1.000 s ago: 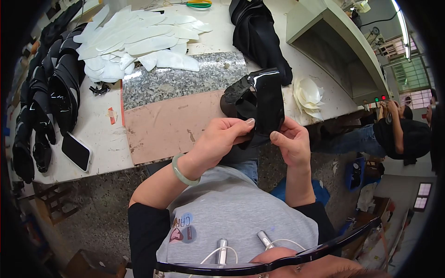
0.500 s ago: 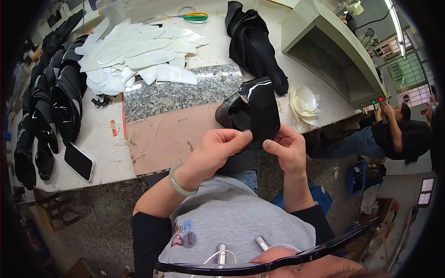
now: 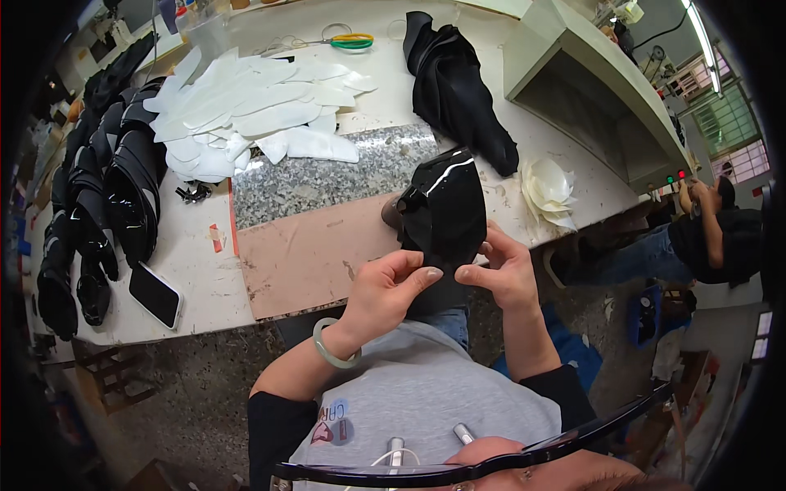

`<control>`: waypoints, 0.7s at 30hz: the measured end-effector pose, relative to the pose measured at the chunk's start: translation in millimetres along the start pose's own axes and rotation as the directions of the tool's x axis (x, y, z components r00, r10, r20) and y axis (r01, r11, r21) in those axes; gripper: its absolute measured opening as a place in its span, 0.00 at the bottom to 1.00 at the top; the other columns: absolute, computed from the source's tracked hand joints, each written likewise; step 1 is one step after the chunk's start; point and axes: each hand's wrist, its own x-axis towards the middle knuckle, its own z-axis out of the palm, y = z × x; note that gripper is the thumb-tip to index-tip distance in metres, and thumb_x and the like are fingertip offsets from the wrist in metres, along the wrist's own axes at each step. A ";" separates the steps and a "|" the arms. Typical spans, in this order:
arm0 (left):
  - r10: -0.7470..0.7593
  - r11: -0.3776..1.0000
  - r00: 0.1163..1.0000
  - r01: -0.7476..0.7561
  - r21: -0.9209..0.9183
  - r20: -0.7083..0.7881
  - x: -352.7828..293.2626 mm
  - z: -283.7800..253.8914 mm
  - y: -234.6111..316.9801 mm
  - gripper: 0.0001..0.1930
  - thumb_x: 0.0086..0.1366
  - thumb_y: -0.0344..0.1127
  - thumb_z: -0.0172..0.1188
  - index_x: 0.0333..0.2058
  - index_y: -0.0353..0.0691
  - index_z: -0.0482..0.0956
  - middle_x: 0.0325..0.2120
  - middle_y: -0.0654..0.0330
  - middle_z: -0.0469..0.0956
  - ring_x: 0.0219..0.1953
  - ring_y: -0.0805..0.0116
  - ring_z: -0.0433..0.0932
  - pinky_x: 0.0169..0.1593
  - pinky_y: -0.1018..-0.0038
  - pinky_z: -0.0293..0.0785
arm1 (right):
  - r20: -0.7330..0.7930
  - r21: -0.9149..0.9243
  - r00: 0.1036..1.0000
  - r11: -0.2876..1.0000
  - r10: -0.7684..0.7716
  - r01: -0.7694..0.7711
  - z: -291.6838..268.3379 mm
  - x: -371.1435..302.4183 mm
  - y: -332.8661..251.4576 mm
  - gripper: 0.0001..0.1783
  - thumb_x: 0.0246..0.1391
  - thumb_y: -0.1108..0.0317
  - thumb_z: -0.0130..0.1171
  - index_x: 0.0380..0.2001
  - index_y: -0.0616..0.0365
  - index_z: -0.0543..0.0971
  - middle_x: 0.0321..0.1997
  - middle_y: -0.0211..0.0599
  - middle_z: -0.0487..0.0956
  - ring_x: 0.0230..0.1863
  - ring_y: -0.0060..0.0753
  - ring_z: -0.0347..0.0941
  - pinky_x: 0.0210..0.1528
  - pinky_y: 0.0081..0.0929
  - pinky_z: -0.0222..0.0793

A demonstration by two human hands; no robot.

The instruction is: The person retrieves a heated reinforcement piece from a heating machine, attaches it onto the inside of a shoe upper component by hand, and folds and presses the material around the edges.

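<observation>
Between my hands is a glossy black shoe upper [image 3: 452, 200], raised over the near edge of the bench. My left hand [image 3: 391, 286], with a pale bangle at its wrist, pinches the upper's lower edge between thumb and fingers. My right hand [image 3: 503, 266] grips its lower right side, the thumb in front and the fingers partly hidden behind. A dark rounded end [image 3: 391, 214] pokes out at the left of the upper; the rest of it is hidden. Below it lies a pinkish board [image 3: 307, 262], next to a speckled stone slab [image 3: 327, 176].
White cut pieces [image 3: 254, 98] lie heaped behind the slab. Black uppers [image 3: 131, 188] are stacked at left, beside a phone [image 3: 155, 295]. Further back are scissors [image 3: 350, 40] and black material [image 3: 458, 90]. A cream petal-like stack [image 3: 547, 192] and a box-like machine [image 3: 598, 98] stand at right.
The shoe upper has been turned and tilted, showing more of its broad glossy face. Both hands have moved down slightly with it. The whole view has shifted a little.
</observation>
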 end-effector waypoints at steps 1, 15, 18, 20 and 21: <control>-0.010 1.000 1.000 0.010 0.001 0.000 -1.7 -0.6 0.8 0.08 0.59 0.31 0.61 0.31 0.31 0.75 0.18 0.74 0.69 0.22 0.87 0.60 0.23 0.85 0.57 | -0.003 0.005 1.000 1.000 0.008 -0.008 -1.0 -0.2 0.9 0.27 0.35 0.79 0.69 0.44 0.66 0.76 0.46 0.33 0.72 0.46 0.25 0.70 0.49 0.22 0.65; 0.010 0.999 1.000 -0.009 -0.041 0.028 0.0 -22.1 -8.0 0.07 0.58 0.29 0.61 0.31 0.32 0.74 0.32 0.65 0.69 0.33 0.80 0.67 0.37 0.83 0.66 | 0.179 0.487 0.981 0.859 0.077 -0.156 23.4 22.5 5.8 0.47 0.36 0.79 0.67 0.61 0.65 0.55 0.47 0.41 0.74 0.48 0.32 0.72 0.53 0.29 0.66; -0.051 0.990 0.999 0.051 -0.135 0.000 -0.7 -21.8 2.0 0.07 0.59 0.30 0.61 0.33 0.33 0.76 0.30 0.65 0.74 0.31 0.81 0.71 0.35 0.85 0.68 | 0.102 0.500 0.990 0.855 0.098 -0.136 31.2 22.8 3.3 0.48 0.38 0.83 0.64 0.62 0.64 0.51 0.45 0.45 0.75 0.45 0.31 0.74 0.49 0.28 0.70; -0.025 0.982 0.997 0.011 -0.188 -0.069 -1.8 -21.6 1.4 0.07 0.60 0.31 0.61 0.35 0.33 0.77 0.27 0.64 0.77 0.29 0.82 0.73 0.33 0.85 0.70 | 0.102 0.514 0.987 0.843 0.123 -0.158 35.0 21.8 3.2 0.47 0.39 0.84 0.63 0.62 0.64 0.50 0.45 0.45 0.75 0.45 0.31 0.74 0.49 0.28 0.70; -0.024 0.983 0.997 0.010 -0.184 -0.074 -2.7 -22.8 0.9 0.07 0.60 0.31 0.61 0.35 0.33 0.77 0.27 0.64 0.77 0.29 0.82 0.73 0.33 0.85 0.70 | 0.099 0.524 0.984 0.833 0.150 -0.180 37.0 21.8 3.1 0.47 0.40 0.85 0.62 0.63 0.64 0.49 0.44 0.46 0.76 0.45 0.30 0.74 0.49 0.29 0.70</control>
